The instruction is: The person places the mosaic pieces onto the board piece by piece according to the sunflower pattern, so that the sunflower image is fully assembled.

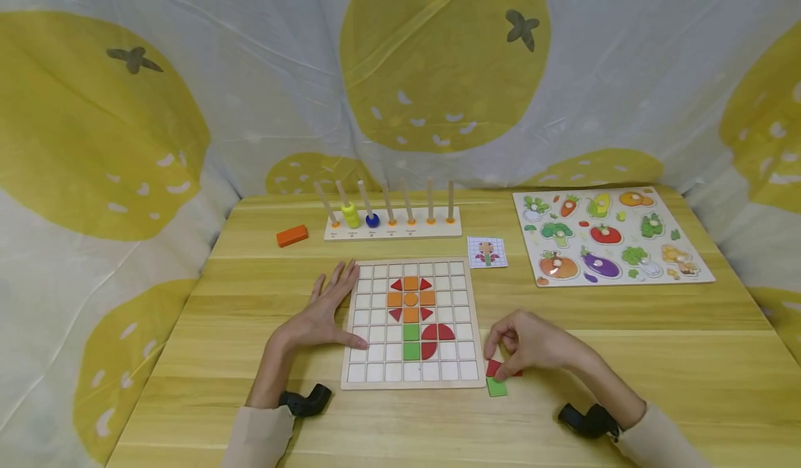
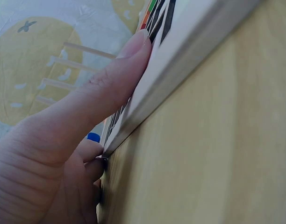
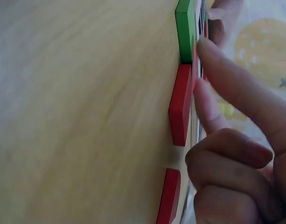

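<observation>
My left hand (image 1: 319,318) rests at the left edge of a wooden grid board (image 1: 373,373), fingers spread along the rim and thumb (image 2: 129,56) on its face. Set in the grid are orange tiles (image 1: 410,284), red triangles, green squares (image 1: 411,350) and red quarter-circles (image 1: 446,332). Right of the board, my right hand (image 1: 532,339) pinches a red tile (image 1: 492,368) between thumb and index finger, the other fingers curled. The tile's full shape is hidden. Close by lie a green square tile (image 1: 497,387) and red tiles (image 3: 180,105), partly behind the hand.
A small pattern card (image 1: 494,244) lies beyond the board's right corner. Behind stands a peg rack (image 1: 438,230) with yellow and blue beads. An orange block (image 1: 292,236) is at the left; a vegetable puzzle board (image 1: 576,235) is at the back right. A patterned curtain closes the back.
</observation>
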Demonstrator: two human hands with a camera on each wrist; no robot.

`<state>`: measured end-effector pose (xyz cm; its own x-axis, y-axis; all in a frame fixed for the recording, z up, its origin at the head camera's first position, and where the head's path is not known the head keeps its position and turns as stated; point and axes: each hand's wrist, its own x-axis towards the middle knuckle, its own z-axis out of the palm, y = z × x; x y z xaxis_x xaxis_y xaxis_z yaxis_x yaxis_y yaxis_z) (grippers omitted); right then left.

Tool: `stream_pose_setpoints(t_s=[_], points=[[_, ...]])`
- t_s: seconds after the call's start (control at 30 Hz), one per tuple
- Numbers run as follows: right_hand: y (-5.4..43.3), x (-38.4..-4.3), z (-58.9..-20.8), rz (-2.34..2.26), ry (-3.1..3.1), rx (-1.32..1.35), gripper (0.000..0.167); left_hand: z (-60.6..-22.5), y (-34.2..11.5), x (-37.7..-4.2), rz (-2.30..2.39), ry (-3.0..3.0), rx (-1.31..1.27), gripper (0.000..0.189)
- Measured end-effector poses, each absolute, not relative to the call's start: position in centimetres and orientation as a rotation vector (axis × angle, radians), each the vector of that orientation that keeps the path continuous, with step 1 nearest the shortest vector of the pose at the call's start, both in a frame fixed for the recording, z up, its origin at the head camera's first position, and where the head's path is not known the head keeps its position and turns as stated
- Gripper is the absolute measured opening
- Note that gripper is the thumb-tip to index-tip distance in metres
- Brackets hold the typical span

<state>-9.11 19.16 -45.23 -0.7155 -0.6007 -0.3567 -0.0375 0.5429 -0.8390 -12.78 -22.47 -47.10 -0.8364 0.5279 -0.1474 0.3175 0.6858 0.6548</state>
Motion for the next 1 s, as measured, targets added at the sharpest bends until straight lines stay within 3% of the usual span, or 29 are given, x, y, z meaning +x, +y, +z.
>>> stream_pose_setpoints(t_s=[0.4,0.6,1.0], points=[[20.5,-10.0,-44.9,-1.167,2.257,-0.463,0.02,-47.1,-22.4,-12.8,0.918,2.567,0.662,0.14],[21.1,-10.2,-44.6,-1.147,2.234,-0.508,0.027,-47.1,-22.4,-12.7,0.923,2.564,0.664,0.14],[21.2,-10.4,-45.1,-1.149,2.186,-0.547,0.013,-47.2,-22.5,-12.9,0.917,2.568,0.674,0.14]])
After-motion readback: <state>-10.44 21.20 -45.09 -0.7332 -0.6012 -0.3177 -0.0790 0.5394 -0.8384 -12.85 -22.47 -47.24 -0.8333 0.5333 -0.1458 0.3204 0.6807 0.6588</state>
